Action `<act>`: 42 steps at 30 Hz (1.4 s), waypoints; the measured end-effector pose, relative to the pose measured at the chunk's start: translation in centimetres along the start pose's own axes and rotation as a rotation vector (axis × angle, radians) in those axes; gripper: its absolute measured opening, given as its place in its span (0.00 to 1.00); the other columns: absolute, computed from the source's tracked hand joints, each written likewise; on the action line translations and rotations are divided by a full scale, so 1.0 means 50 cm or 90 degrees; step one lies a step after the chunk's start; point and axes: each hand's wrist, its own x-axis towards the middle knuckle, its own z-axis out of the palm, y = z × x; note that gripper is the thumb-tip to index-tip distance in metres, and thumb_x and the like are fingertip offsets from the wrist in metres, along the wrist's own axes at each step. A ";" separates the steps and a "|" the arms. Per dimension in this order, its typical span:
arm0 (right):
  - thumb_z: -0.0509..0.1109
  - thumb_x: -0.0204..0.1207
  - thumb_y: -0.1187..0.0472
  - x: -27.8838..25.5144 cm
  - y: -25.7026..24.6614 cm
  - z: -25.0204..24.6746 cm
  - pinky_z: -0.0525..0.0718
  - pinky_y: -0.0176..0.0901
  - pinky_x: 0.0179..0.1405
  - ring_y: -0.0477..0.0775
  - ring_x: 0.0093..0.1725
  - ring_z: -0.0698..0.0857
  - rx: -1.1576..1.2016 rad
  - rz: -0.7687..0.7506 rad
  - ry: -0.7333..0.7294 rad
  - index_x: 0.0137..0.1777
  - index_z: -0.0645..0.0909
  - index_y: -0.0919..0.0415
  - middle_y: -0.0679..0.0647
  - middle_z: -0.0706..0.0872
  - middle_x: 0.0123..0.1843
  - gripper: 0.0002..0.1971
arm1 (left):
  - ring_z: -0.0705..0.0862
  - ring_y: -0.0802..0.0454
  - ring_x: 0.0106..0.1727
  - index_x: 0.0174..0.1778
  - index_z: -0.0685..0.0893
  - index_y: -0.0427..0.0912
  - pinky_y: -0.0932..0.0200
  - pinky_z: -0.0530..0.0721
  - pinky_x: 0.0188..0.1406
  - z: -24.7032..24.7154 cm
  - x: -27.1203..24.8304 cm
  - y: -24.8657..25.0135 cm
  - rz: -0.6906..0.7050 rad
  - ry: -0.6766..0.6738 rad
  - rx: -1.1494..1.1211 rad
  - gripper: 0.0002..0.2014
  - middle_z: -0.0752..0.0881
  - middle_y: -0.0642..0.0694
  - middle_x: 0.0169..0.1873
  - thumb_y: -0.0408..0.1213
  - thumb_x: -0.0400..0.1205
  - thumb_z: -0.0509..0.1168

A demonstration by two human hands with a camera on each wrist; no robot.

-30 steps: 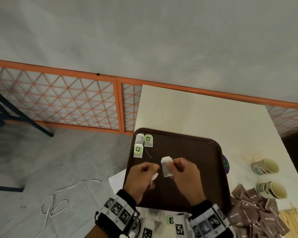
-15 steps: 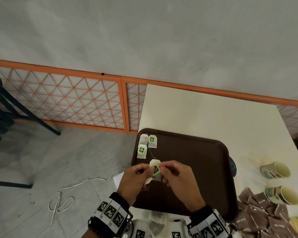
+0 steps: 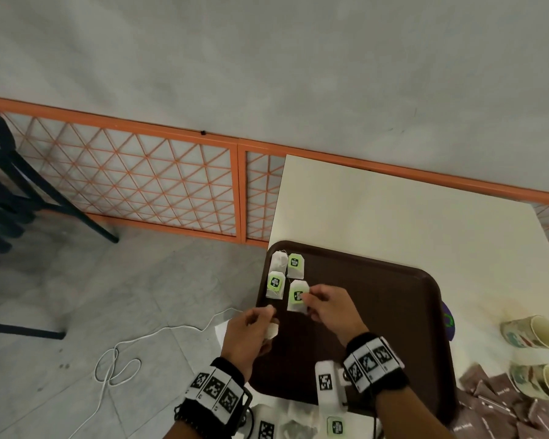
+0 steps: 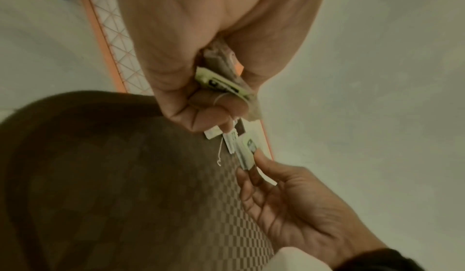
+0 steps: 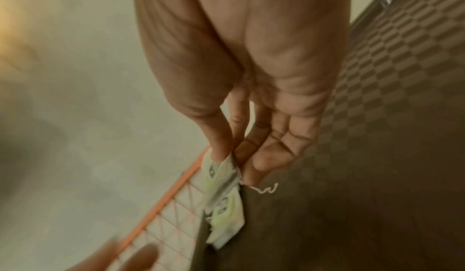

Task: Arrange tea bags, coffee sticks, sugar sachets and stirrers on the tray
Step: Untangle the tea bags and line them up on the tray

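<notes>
1. The right hand (image 3: 330, 308) is pinching a white paper tea bag with a green tag (image 3: 297, 296) between thumb and fingertips, on the dark brown plastic tray (image 3: 393, 312), near its far left corner.
2. The left hand (image 3: 248, 334) is gripping further tea bags (image 4: 221, 80) in curled fingers, over the tray's left edge.
3. Two more white tea bags (image 3: 279, 274) are lying on the tray, just beside the pinched one.
4. Brown sachets (image 3: 501, 403) are lying on the white table (image 3: 393, 210), right of the tray.
</notes>
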 end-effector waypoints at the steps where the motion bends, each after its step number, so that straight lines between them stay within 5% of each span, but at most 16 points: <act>1: 0.72 0.80 0.63 0.026 0.002 -0.002 0.84 0.36 0.35 0.45 0.34 0.85 -0.009 0.009 0.011 0.47 0.87 0.61 0.55 0.90 0.39 0.03 | 0.84 0.50 0.45 0.52 0.88 0.42 0.58 0.83 0.38 -0.011 0.001 0.001 -0.017 0.000 -0.001 0.10 0.89 0.42 0.48 0.43 0.83 0.67; 4: 0.76 0.76 0.64 0.089 0.023 0.007 0.80 0.37 0.28 0.49 0.29 0.82 -0.020 0.040 0.042 0.43 0.86 0.62 0.58 0.88 0.33 0.03 | 0.83 0.49 0.43 0.53 0.88 0.41 0.56 0.84 0.42 -0.048 -0.001 0.004 -0.041 -0.012 -0.009 0.08 0.86 0.40 0.50 0.38 0.85 0.65; 8: 0.82 0.70 0.63 0.125 0.045 0.025 0.85 0.42 0.33 0.50 0.27 0.85 -0.049 0.058 0.104 0.40 0.87 0.61 0.58 0.90 0.30 0.06 | 0.84 0.48 0.42 0.54 0.88 0.39 0.58 0.84 0.41 -0.068 0.002 0.009 -0.033 -0.025 -0.013 0.09 0.86 0.40 0.49 0.36 0.85 0.64; 12: 0.83 0.68 0.63 0.131 0.031 0.035 0.92 0.45 0.40 0.49 0.27 0.88 -0.084 0.059 0.126 0.42 0.87 0.63 0.57 0.91 0.34 0.08 | 0.86 0.41 0.49 0.49 0.89 0.36 0.55 0.88 0.36 -0.071 0.015 0.017 -0.070 0.010 -0.099 0.06 0.85 0.33 0.55 0.31 0.83 0.67; 15: 0.84 0.67 0.60 0.121 0.021 0.035 0.92 0.46 0.39 0.49 0.28 0.90 -0.119 0.065 0.143 0.45 0.84 0.62 0.55 0.91 0.37 0.12 | 0.85 0.35 0.58 0.55 0.88 0.31 0.47 0.91 0.47 -0.075 0.011 0.027 -0.069 -0.047 -0.211 0.10 0.83 0.31 0.58 0.28 0.83 0.63; 19: 0.77 0.75 0.53 0.042 -0.018 0.026 0.80 0.29 0.27 0.43 0.27 0.87 -0.147 -0.031 0.117 0.46 0.84 0.57 0.51 0.90 0.38 0.09 | 0.83 0.37 0.58 0.57 0.86 0.30 0.44 0.87 0.57 -0.070 -0.004 0.044 -0.037 -0.120 -0.221 0.19 0.82 0.30 0.59 0.17 0.81 0.52; 23: 0.72 0.79 0.48 -0.085 -0.051 0.021 0.82 0.34 0.31 0.45 0.32 0.87 -0.043 -0.083 -0.070 0.50 0.87 0.54 0.55 0.91 0.41 0.10 | 0.84 0.39 0.58 0.60 0.84 0.33 0.45 0.85 0.57 -0.030 -0.024 0.048 -0.019 -0.156 -0.215 0.19 0.85 0.35 0.60 0.17 0.84 0.52; 29: 0.78 0.75 0.59 -0.153 -0.006 0.019 0.86 0.38 0.33 0.47 0.33 0.88 0.025 -0.137 0.025 0.50 0.87 0.55 0.56 0.92 0.37 0.05 | 0.87 0.40 0.56 0.61 0.83 0.37 0.49 0.89 0.52 0.046 -0.061 0.020 0.012 -0.161 -0.225 0.18 0.89 0.35 0.56 0.17 0.84 0.54; 31: 0.78 0.74 0.61 -0.162 0.009 0.010 0.85 0.42 0.33 0.48 0.31 0.87 0.040 -0.122 0.067 0.46 0.88 0.55 0.56 0.91 0.35 0.04 | 0.88 0.43 0.56 0.61 0.82 0.37 0.54 0.89 0.52 0.062 -0.065 -0.006 0.090 -0.101 -0.137 0.16 0.89 0.36 0.57 0.18 0.82 0.61; 34: 0.79 0.72 0.61 -0.172 0.028 -0.009 0.86 0.45 0.35 0.46 0.30 0.87 0.019 -0.095 0.109 0.43 0.88 0.53 0.53 0.91 0.33 0.03 | 0.86 0.62 0.52 0.57 0.84 0.45 0.75 0.82 0.49 0.071 -0.077 -0.042 0.338 0.089 0.223 0.13 0.89 0.49 0.53 0.26 0.79 0.71; 36: 0.78 0.73 0.59 -0.180 0.033 -0.017 0.88 0.45 0.37 0.45 0.32 0.88 0.007 -0.101 0.120 0.43 0.88 0.51 0.50 0.91 0.34 0.03 | 0.86 0.67 0.50 0.58 0.87 0.51 0.73 0.83 0.51 0.082 -0.100 -0.058 0.439 0.096 0.373 0.12 0.88 0.60 0.49 0.34 0.79 0.73; 42: 0.69 0.78 0.69 -0.219 0.006 -0.026 0.89 0.35 0.44 0.44 0.43 0.91 -0.014 -0.191 0.016 0.48 0.90 0.47 0.46 0.93 0.42 0.15 | 0.87 0.68 0.51 0.61 0.88 0.54 0.67 0.86 0.55 0.093 -0.128 -0.063 0.407 0.057 0.301 0.14 0.91 0.62 0.47 0.36 0.82 0.69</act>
